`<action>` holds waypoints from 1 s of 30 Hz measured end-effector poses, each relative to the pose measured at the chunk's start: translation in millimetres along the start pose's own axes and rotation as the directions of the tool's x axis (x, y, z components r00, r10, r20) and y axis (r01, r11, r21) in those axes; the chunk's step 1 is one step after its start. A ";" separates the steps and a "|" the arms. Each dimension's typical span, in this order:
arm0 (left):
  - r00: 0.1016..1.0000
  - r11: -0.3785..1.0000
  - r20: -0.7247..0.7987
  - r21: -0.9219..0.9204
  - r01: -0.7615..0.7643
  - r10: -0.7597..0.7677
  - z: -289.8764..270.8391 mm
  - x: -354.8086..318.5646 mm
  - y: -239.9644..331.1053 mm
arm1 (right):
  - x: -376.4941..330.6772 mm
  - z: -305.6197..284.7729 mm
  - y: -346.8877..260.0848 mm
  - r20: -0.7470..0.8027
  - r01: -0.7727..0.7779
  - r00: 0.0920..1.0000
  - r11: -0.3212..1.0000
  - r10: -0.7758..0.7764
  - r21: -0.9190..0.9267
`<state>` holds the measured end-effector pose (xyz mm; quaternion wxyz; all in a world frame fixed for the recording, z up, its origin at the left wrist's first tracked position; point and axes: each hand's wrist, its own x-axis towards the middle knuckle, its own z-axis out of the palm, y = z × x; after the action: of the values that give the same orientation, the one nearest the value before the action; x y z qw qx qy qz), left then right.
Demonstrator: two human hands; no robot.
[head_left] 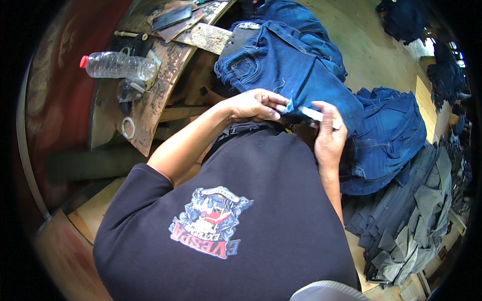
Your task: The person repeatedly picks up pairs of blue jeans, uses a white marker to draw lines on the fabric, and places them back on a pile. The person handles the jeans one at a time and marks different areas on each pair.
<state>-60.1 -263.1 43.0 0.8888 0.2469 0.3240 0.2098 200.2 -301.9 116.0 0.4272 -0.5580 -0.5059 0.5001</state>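
Note:
A pair of blue jeans lies in front of me, partly over a wooden edge, its back pocket facing up. With closed fingertips my left hand pinches a frayed bit of the denim that hangs toward me. Just to the right, my right hand is closed round a slim white-handled tool, its dark end pointing at the pinched cloth. That end is blurred, so I cannot tell what kind of tool it is. A few loose threads show on the denim near my left fingers.
On the worn wooden table at left lie a clear plastic bottle with a red cap, a phone and a tape roll. More jeans are heaped at right, beside a stack of grey cloth pieces.

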 end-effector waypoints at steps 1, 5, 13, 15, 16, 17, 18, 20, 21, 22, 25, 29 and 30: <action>1.000 1.000 0.015 -0.013 0.015 -0.015 -4.4 -0.8 2.3 | 0.3 10.9 -2.7 0.033 0.076 0.997 0.996 -0.075 -0.037; 0.981 0.997 0.185 -0.022 0.071 -0.066 -27.1 1.5 10.6 | -3.2 37.0 -10.3 -0.161 0.157 0.960 0.915 -0.230 -0.371; 0.930 0.973 0.328 -0.095 0.209 -0.168 -44.7 21.3 20.7 | -19.5 63.9 -15.1 -0.305 0.030 0.939 0.917 -0.162 -0.397; 0.915 0.970 0.364 -0.099 0.223 -0.173 -49.1 19.6 26.1 | -21.0 70.9 -12.3 -0.288 0.054 0.927 0.846 -0.240 -0.530; 0.924 0.959 0.328 -0.132 0.252 -0.198 -51.1 19.4 29.3 | -22.9 70.7 -11.4 -0.385 0.021 0.884 0.847 -0.265 -0.532; 0.902 0.943 0.381 -0.176 0.284 -0.201 -51.5 20.1 31.3 | -22.9 69.2 -8.9 -0.438 0.024 0.843 0.836 -0.311 -0.548; 0.920 0.948 0.299 -0.111 0.297 -0.253 -49.8 22.7 32.6 | -21.7 61.6 -6.7 -0.480 0.036 0.777 0.790 -0.408 -0.612; 0.932 0.938 0.107 0.019 0.347 -0.347 -41.5 30.1 33.3 | -21.9 39.7 -3.6 -0.537 -0.014 0.761 0.818 -0.365 -0.575; 0.937 0.946 0.133 0.080 0.315 -0.323 -35.7 35.0 33.5 | -24.6 29.4 -2.2 -0.607 -0.099 0.752 0.865 -0.259 -0.492; 0.956 0.955 0.097 0.137 0.261 -0.275 -28.5 39.2 33.0 | -24.7 17.3 0.1 -0.572 -0.161 0.794 0.836 -0.205 -0.524; 0.999 0.908 -0.047 0.420 -0.004 0.027 -25.0 41.5 45.5 | -22.0 -14.9 11.9 -0.560 -0.293 0.825 0.789 -0.076 -0.540; 0.755 0.512 -0.259 0.851 -0.117 0.602 -78.7 15.0 99.7 | -5.3 -65.7 39.2 -0.561 -0.247 0.808 0.760 -0.181 -0.601; 0.649 0.435 -0.290 0.897 -0.071 0.703 -96.5 9.9 113.9 | 6.0 -79.8 51.8 -0.556 -0.201 0.799 0.769 -0.230 -0.607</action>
<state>-143.0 -138.6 39.3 0.4137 0.6192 0.5882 0.3153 286.3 -300.0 75.1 0.3532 -0.7937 -0.4869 0.0905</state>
